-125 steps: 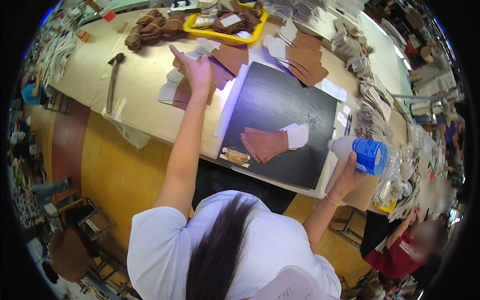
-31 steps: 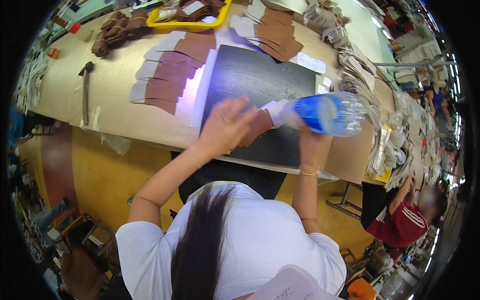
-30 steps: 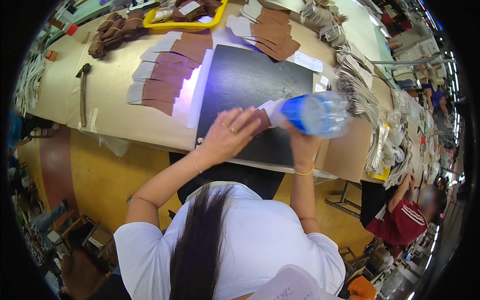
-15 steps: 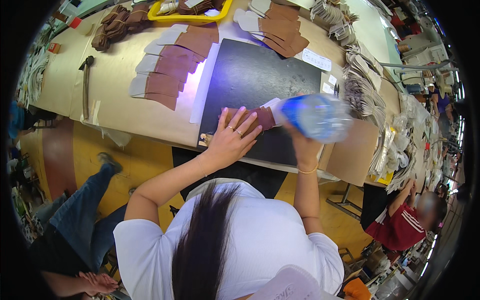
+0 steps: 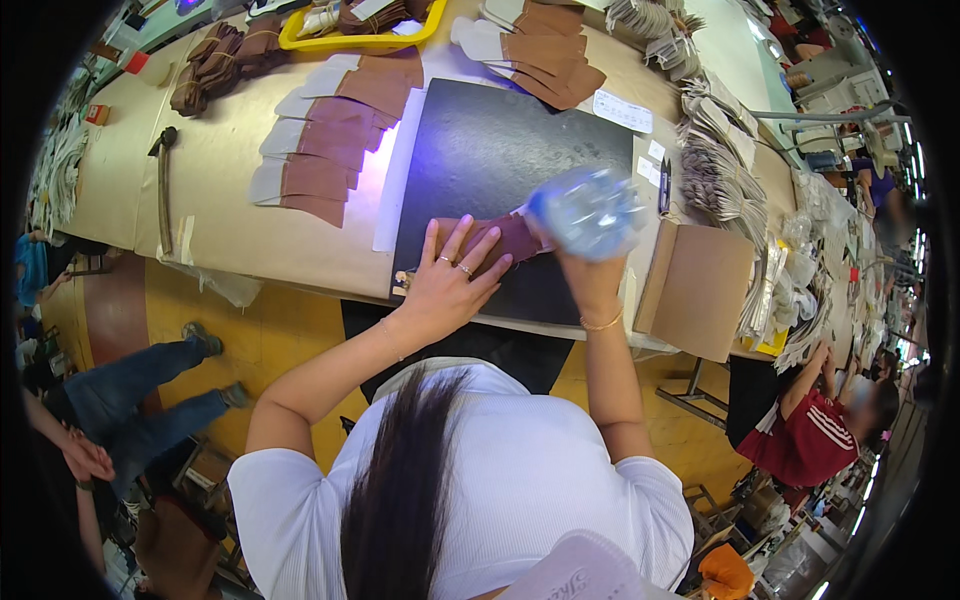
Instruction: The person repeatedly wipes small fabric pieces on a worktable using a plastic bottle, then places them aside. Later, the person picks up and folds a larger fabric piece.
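Resting the left hand [image 5: 457,268] flat and spread on the brown piece [image 5: 517,238], on the black board [image 5: 520,130]. Lying roughly left-right lengthwise, so sitting nearest that hand. Gripping a blurry bottle [image 5: 588,212] in the right hand [image 5: 594,280] by the piece's right end, not making out contact tbh.

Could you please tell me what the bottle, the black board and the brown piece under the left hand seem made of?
Bottle: probably clear, glossy plastic; it is see-through with highlights, though blurred.
Black board: perhaps rubber or plastic, given its satin sheen.
Brown piece: possibly leather or imitation, from its smooth, matt face.
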The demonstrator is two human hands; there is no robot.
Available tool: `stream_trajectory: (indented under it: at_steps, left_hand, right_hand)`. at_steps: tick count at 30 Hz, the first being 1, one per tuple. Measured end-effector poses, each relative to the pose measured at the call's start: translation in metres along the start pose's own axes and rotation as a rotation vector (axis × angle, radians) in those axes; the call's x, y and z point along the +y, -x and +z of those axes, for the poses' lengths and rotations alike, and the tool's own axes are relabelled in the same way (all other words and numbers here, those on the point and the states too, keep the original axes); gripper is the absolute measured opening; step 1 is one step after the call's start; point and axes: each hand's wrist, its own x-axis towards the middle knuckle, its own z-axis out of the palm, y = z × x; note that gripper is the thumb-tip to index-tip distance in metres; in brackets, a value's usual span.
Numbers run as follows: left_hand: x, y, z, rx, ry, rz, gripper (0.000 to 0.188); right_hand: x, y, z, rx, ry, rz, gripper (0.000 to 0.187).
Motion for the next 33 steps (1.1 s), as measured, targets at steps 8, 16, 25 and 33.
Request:
stream_trajectory:
  at_steps: [8,16,25,33]
  left_hand:
    - [-0.003,0.006,-0.001,0.008,-0.022,0.0,0.04]
    - [-0.004,0.011,-0.01,-0.022,-0.031,-0.004,0.038]
    - [-0.003,0.012,-0.02,-0.028,-0.001,-0.023,0.038]
    - [0.017,-0.039,-0.024,0.176,0.136,-0.169,0.043]
  right_hand:
    - [-0.018,-0.012,0.002,-0.015,-0.121,0.098,0.044]
    - [0.02,0.001,-0.014,0.064,-0.114,0.264,0.05]
    - [0.032,0.029,-0.035,0.04,0.149,0.118,0.065]
    - [0.006,0.021,-0.038,0.212,-0.414,0.248,0.077]
